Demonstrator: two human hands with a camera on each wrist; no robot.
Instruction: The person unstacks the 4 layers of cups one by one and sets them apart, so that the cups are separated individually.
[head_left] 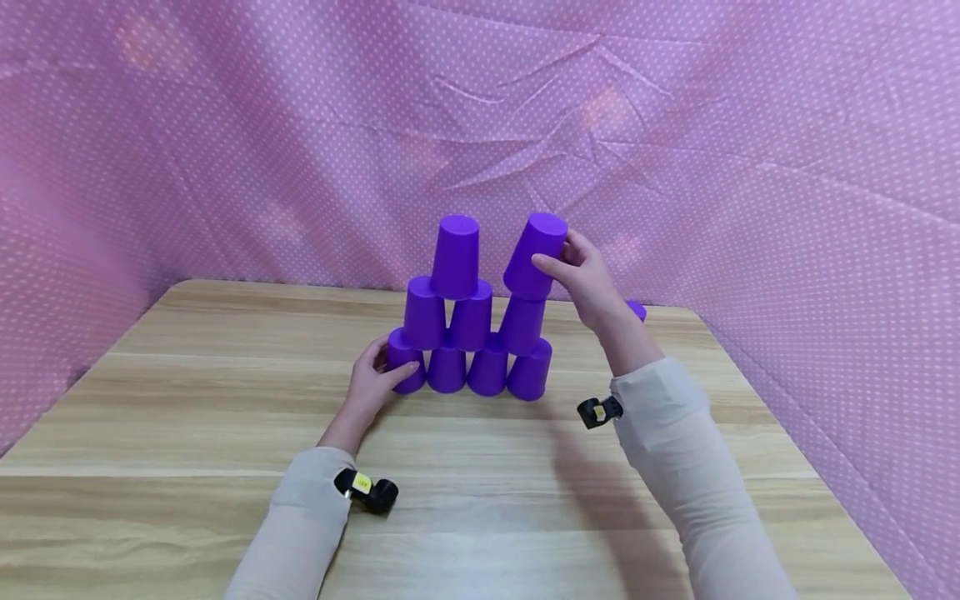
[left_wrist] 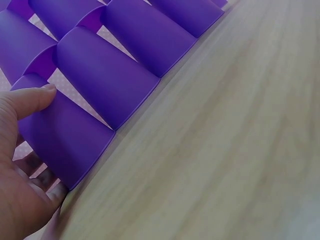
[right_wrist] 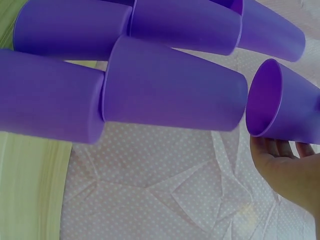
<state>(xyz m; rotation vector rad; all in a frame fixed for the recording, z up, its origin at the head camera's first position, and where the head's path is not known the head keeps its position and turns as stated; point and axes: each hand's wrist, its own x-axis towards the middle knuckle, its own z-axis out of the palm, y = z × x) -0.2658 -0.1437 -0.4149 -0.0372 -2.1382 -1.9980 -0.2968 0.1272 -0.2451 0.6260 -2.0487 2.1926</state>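
Upside-down purple cups form a stack, with several in the bottom row and three in the second. One cup (head_left: 456,258) stands upside down on the third level at the left. My right hand (head_left: 588,282) grips another upside-down cup (head_left: 540,254), tilted, just above the right cup (head_left: 522,323) of the second row; whether the two touch I cannot tell. In the right wrist view the open rim of the held cup (right_wrist: 295,107) shows. My left hand (head_left: 370,385) holds the leftmost bottom cup (left_wrist: 67,132), thumb across its front and fingers behind it.
Part of another purple object (head_left: 637,309) shows behind my right forearm near the table's back edge. The wooden table (head_left: 225,375) extends around the stack. A pink dotted cloth (head_left: 300,167) hangs behind and at both sides.
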